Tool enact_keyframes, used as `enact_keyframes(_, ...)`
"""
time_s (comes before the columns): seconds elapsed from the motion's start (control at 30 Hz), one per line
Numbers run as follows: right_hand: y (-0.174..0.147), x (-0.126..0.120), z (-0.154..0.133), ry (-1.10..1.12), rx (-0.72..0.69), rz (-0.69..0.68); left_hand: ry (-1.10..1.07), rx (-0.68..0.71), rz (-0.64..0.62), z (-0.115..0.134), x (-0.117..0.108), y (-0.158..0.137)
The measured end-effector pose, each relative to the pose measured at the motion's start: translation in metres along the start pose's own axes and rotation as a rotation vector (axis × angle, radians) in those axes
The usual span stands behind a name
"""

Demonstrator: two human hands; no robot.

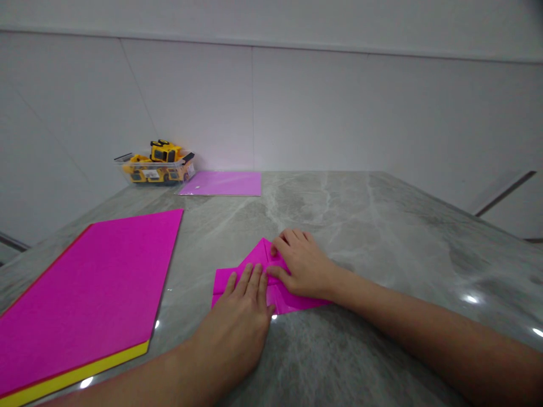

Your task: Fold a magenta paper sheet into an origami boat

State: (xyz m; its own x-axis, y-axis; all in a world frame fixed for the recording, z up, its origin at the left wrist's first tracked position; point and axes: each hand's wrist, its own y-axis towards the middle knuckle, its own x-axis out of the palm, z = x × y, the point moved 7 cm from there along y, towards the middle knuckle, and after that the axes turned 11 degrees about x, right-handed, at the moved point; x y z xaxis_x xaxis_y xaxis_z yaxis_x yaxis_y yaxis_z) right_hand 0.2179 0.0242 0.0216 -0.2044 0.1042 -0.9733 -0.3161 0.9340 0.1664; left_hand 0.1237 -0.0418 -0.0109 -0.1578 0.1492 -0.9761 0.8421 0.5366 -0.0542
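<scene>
A sheet of bright pink paper (229, 277), folded into a shape with a peak at its far side, lies in front of me on the grey marbled table (339, 356). My left hand (242, 316) rests flat on its left and middle part, fingers stretched out. On the right part is my right hand (306, 264), its fingers curled and its thumb bent in toward the crease near the peak. Part of the paper is hidden under both hands.
On the left lies a stack of large pink sheets (106, 282) with red and yellow edges showing. Farther back are a lilac sheet pack (229, 183) and a clear plastic box (156, 174) holding yellow toy trucks (166, 152). A white wall (314, 107) stands behind the table.
</scene>
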Motion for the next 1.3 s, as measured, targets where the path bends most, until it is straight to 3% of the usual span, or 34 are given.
enact_keyframes(0.13,-0.001,0.003,0.001,0.1,-0.026,-0.067,-0.044,-0.011,-0.026,-0.003,0.002,0.001)
enact_keyframes(0.37,0.014,0.008,0.019,0.093,0.273,-0.199,-0.026,-0.063,-0.018,-0.006,0.003,0.001)
enact_keyframes(0.53,0.016,0.011,0.027,0.102,0.36,-0.273,-0.08,0.004,-0.058,-0.005,-0.004,0.001)
enact_keyframes(0.7,0.019,0.009,0.042,0.056,0.406,-0.19,-0.091,0.022,-0.055,-0.001,-0.019,-0.001)
enact_keyframes(0.9,0.02,0.01,0.053,0.072,0.424,-0.059,-0.261,0.121,0.069,0.008,-0.033,-0.004)
enact_keyframes(1.13,0.017,0.025,0.047,0.164,0.416,-0.138,-0.18,0.031,0.283,-0.01,-0.025,0.002)
enact_keyframes(1.3,0.022,0.029,0.051,0.216,0.517,-0.13,-0.196,0.062,0.221,-0.01,-0.018,0.007)
